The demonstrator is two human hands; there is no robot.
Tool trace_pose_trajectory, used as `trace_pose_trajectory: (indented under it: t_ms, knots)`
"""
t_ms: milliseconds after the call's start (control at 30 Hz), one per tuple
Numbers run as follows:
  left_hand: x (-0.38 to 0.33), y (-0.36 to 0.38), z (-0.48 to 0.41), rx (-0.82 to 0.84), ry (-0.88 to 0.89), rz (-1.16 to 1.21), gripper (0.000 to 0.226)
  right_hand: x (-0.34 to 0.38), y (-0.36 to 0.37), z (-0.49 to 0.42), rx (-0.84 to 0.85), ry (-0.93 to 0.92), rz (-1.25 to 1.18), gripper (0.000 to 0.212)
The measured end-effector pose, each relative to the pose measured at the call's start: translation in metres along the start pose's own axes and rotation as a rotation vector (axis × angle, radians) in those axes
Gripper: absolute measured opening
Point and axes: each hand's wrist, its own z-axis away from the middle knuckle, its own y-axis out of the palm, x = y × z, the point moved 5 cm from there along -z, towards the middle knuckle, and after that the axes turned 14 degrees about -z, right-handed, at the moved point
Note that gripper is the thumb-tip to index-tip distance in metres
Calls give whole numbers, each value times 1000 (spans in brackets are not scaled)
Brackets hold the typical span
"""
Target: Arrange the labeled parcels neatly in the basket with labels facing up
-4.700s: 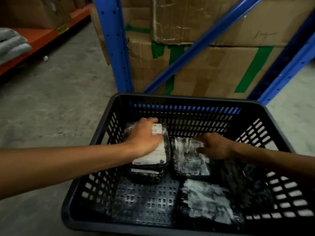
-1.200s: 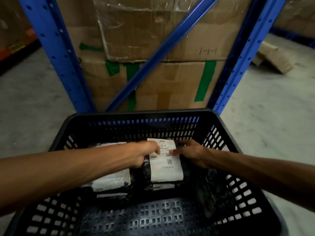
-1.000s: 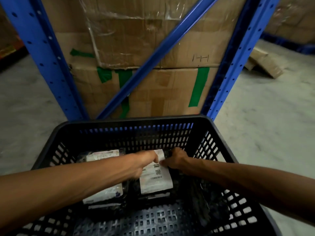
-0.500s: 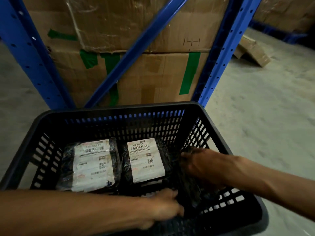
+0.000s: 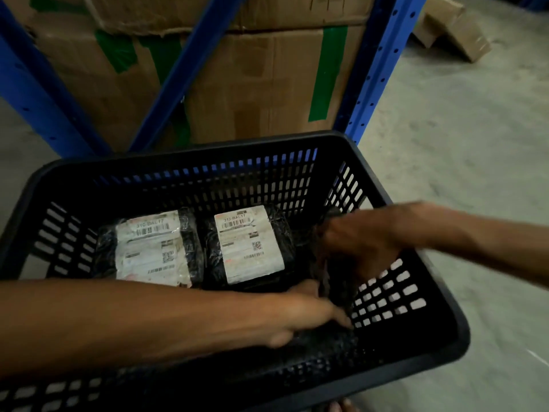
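Right hand [image 5: 358, 243] and left hand [image 5: 309, 315] apparently clutch a dark parcel [image 5: 335, 281] right of two label-up parcels [image 5: 249, 245].

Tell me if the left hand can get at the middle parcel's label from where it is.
Probably yes. The left hand lies just in front of the middle parcel, whose label faces up with nothing on it; the right hand is off to the side.

black slotted basket [image 5: 184, 185]; black-wrapped parcels [image 5: 148, 248] with white barcoded labels [image 5: 248, 242]; blue racking [image 5: 377, 63]; brown cartons [image 5: 267, 84] striped with green tape [image 5: 326, 72].
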Motion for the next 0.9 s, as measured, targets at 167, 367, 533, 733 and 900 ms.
trace_pose_trajectory:
  t_ms: [167,367,533,733,900]
  knots:
    - [1,-73,73,-234,74,-95,55,-22,-57,12,-145,-89,-817,40]
    - [27,-164,110,-525,46,204,47,-30,-45,-31,-227,131,-1575,60]
    - [29,-192,79,-564,-5,82,48,-35,-32,-65,-413,333,-1769,61]
    - [21,-210,33,-753,-121,-166,63,-27,-27,-84,-602,223,-1884,36]
    - [24,-204,21,-796,-198,-396,62,-24,-19,-109,-733,328,-1550,24]
